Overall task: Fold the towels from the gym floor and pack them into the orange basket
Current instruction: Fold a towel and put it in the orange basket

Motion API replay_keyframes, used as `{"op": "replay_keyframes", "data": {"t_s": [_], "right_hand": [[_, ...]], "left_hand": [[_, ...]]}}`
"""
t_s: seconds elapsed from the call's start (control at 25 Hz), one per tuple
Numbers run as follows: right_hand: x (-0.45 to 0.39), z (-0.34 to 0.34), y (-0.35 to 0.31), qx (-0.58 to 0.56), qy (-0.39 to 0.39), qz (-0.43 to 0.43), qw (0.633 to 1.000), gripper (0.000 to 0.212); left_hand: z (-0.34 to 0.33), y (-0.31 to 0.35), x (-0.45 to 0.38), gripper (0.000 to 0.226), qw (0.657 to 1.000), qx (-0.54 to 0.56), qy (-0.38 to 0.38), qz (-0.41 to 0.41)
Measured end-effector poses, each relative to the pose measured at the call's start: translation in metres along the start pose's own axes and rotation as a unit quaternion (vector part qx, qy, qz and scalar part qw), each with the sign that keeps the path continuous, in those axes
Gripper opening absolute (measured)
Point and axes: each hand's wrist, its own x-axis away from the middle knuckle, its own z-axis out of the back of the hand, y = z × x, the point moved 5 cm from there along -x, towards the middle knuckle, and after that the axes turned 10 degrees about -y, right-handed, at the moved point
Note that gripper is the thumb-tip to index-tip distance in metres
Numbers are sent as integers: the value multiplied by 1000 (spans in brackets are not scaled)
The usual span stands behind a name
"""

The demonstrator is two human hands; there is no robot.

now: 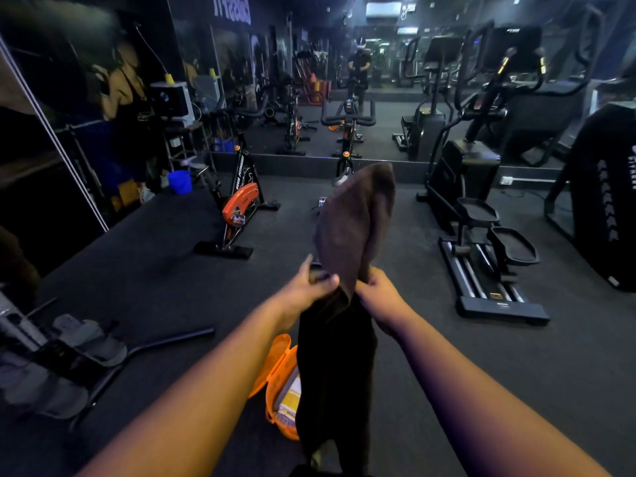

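Two hands, both out front at centre frame. Left hand [309, 287] pinches the brown towel [351, 232], thumb over the cloth, fingers curled behind. Right hand [378, 297] grasps the same towel just beside it, fingers wrapped round the bunched middle. The hands nearly touch.

One towel in the hands: the upper part stands up and flops toward 12 o'clock above the grip, the lower part hangs dark toward 6 o'clock, between the forearms.

One orange basket [278, 380] on the floor at 7 o'clock from the hands, partly hidden behind the hanging cloth. Inside it, one folded towel with yellow and white stripes [290, 395]; any more under it cannot be told.

Floor [172, 270] is dark mat.

Spin bikes on this side of the mirror: two. One with an orange flywheel [239, 204] at 10 o'clock, one [346, 166] at 12 o'clock, mostly hidden behind the towel. One elliptical [481, 235] at 2 o'clock. One blue bucket [180, 181] at 10 o'clock, far left by the wall. One black machine [605, 201] at 3 o'clock, cut by the frame edge. Another machine's base with grey pedals [69, 356] at 8 o'clock.

Mirror wall [378, 108] across the back at 12 o'clock, showing one person [359, 68], small and dim.
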Motion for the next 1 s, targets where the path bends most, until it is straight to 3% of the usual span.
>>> {"op": "replay_keyframes", "data": {"t_s": [0.04,0.12,0.24,0.32,0.4,0.48,0.52,0.64,0.76,0.88,1.0], "right_hand": [[-3,3,-4,-33,31,4,999,11],[-10,13,-9,-43,102,-8,994,16],[-17,20,-12,39,159,-27,986,18],[-20,16,-12,17,131,-7,991,16],[-17,16,-6,-124,97,4,988,22],[-4,18,7,-271,35,-1,962,25],[5,17,18,-279,-3,-26,960,30],[41,4,59,-139,-97,-165,972,33],[46,10,75,-164,-14,-163,973,17],[40,33,62,-128,94,-115,981,20],[32,43,48,-80,117,-99,985,23]], "left_hand": [[-1,-26,9,103,999,-14,-30,33],[-14,-59,23,84,994,-39,-94,42],[-21,-69,27,77,993,-113,-6,22],[-26,-69,28,67,997,-72,7,1],[-31,-67,31,45,999,47,-10,0],[-33,-62,34,40,986,169,-4,-15],[-30,-56,33,38,980,199,6,-28],[-22,-44,26,36,984,172,32,-30],[-8,-46,20,38,994,84,70,2],[29,-40,19,35,975,-44,216,9],[53,-19,17,35,960,-50,274,-16]]}}
